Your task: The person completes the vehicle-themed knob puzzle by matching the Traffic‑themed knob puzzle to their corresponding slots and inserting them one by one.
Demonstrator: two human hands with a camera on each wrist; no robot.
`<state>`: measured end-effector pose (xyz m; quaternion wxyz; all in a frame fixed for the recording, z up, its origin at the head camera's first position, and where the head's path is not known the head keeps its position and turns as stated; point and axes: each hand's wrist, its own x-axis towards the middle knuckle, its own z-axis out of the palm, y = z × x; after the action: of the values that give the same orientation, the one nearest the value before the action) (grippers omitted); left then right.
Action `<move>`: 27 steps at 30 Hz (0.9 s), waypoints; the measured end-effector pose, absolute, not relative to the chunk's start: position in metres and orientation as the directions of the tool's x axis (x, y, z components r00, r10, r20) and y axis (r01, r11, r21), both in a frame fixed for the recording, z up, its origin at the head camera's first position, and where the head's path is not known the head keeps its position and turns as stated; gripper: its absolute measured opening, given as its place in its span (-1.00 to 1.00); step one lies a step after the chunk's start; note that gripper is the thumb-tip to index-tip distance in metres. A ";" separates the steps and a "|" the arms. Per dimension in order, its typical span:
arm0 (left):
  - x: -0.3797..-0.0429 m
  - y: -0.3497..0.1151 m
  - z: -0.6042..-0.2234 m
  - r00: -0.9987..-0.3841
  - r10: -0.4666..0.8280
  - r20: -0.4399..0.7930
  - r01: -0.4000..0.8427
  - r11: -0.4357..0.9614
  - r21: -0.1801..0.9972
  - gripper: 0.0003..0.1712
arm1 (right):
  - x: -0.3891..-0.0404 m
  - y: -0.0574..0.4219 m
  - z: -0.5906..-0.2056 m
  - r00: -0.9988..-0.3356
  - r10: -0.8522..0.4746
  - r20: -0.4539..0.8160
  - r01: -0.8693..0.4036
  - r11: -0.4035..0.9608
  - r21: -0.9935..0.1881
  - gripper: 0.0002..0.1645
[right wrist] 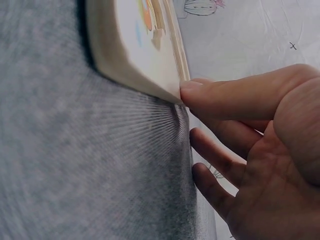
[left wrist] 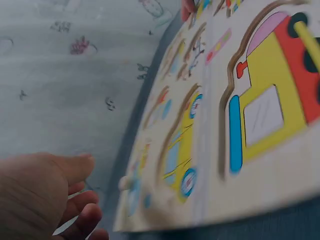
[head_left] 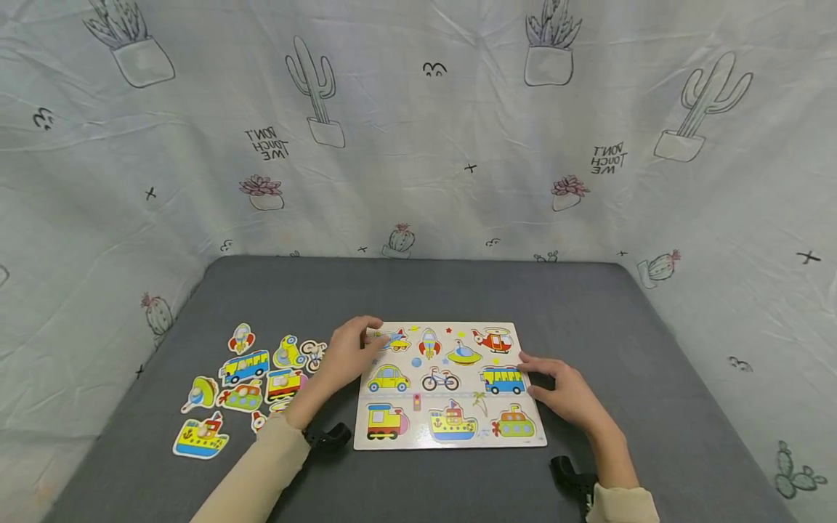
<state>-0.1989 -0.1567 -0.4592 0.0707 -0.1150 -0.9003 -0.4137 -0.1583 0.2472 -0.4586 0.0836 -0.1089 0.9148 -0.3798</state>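
We note a pale printed cloth (head_left: 418, 116) behind and at both sides of the frame, and a grey table (head_left: 418, 287) across the lower half. Loose puzzle pieces lie on the table at lower left: among them a rocket piece (head_left: 242, 339), a bus piece (head_left: 244, 368), a bicycle piece (head_left: 312, 356), a train piece (head_left: 281, 385) and, nearest the lower left, a ship piece (head_left: 200, 437). The left sleeve (head_left: 255, 468) and forearm cover part of this group. Black wrist straps (head_left: 330, 437) show below both hands.

We find the puzzle board (head_left: 418, 428) flat at lower centre, pale, with three rows of coloured vehicle pictures. The left wrist view shows recessed outlines round several, including the yellow car (left wrist: 179, 157), and a small knob (left wrist: 125, 183) near one corner.

The board lies between the hands. The left hand (head_left: 349, 352) reaches over its upper left corner, masking part of the plane picture (head_left: 397, 340); its fingers are loosely bent and we see nothing held. The right hand (head_left: 567, 388) is at the right edge beside the bus picture (head_left: 503, 380), fingers relaxed, a fingertip touching the rim without a grip.
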 end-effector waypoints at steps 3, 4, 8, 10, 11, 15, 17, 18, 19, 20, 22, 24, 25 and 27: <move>-0.183 -0.186 -0.443 -0.946 0.171 0.276 0.318 0.653 0.687 -0.63 | -0.159 0.247 -0.459 -0.961 -0.266 -0.069 -0.140 0.688 -0.712 -0.51; -0.178 -0.199 -0.438 -0.940 0.173 0.294 0.333 0.657 0.676 -0.63 | -0.159 0.247 -0.459 -0.961 -0.268 -0.070 -0.140 0.687 -0.713 -0.51; -0.160 -0.258 -0.426 -0.937 0.139 0.321 0.323 0.696 0.642 -0.63 | -0.160 0.246 -0.459 -0.959 -0.276 -0.069 -0.146 0.686 -0.713 -0.50; -0.156 -0.287 -0.422 -0.942 0.113 0.315 0.295 0.725 0.622 -0.61 | -0.160 0.247 -0.459 -0.960 -0.271 -0.070 -0.143 0.689 -0.710 -0.50; -0.155 -0.300 -0.421 -0.945 0.099 0.310 0.279 0.738 0.614 -0.60 | -0.160 0.247 -0.459 -0.961 -0.267 -0.071 -0.140 0.692 -0.709 -0.50; -0.162 -0.343 -0.422 -0.953 0.044 0.299 0.224 0.766 0.602 -0.54 | -0.159 0.250 -0.457 -0.965 -0.252 -0.074 -0.132 0.709 -0.692 -0.49; -0.168 -0.356 -0.426 -0.959 0.022 0.283 0.198 0.766 0.611 -0.52 | -0.158 0.251 -0.457 -0.966 -0.248 -0.077 -0.129 0.715 -0.687 -0.49; -0.170 -0.362 -0.428 -0.962 0.011 0.272 0.183 0.766 0.616 -0.51 | -0.158 0.251 -0.456 -0.965 -0.250 -0.079 -0.130 0.718 -0.684 -0.49; -0.173 -0.366 -0.431 -0.965 0.002 0.262 0.170 0.765 0.621 -0.50 | -0.158 0.251 -0.456 -0.964 -0.253 -0.080 -0.133 0.719 -0.682 -0.49; -0.174 -0.370 -0.434 -0.970 -0.006 0.245 0.154 0.762 0.629 -0.49 | -0.158 0.251 -0.456 -0.963 -0.257 -0.081 -0.134 0.718 -0.683 -0.49; -0.177 -0.376 -0.440 -0.977 -0.019 0.214 0.125 0.757 0.642 -0.48 | -0.159 0.250 -0.457 -0.962 -0.261 -0.079 -0.138 0.716 -0.684 -0.49; -0.177 -0.382 -0.446 -0.981 -0.030 0.190 0.104 0.746 0.658 -0.47 | -0.160 0.249 -0.457 -0.961 -0.268 -0.074 -0.146 0.715 -0.684 -0.49; -0.177 -0.384 -0.449 -0.983 -0.038 0.180 0.092 0.745 0.660 -0.46 | -0.161 0.249 -0.457 -0.960 -0.269 -0.073 -0.148 0.713 -0.685 -0.49; -0.175 -0.390 -0.455 -0.985 -0.055 0.161 0.067 0.742 0.666 -0.46 | -0.163 0.248 -0.458 -0.960 -0.271 -0.071 -0.150 0.711 -0.687 -0.49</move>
<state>-0.1748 -0.3897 -0.4554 0.0855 -0.0033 -0.9295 -0.3588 -0.1626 0.2482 -0.4579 0.0833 -0.1141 0.9213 -0.3624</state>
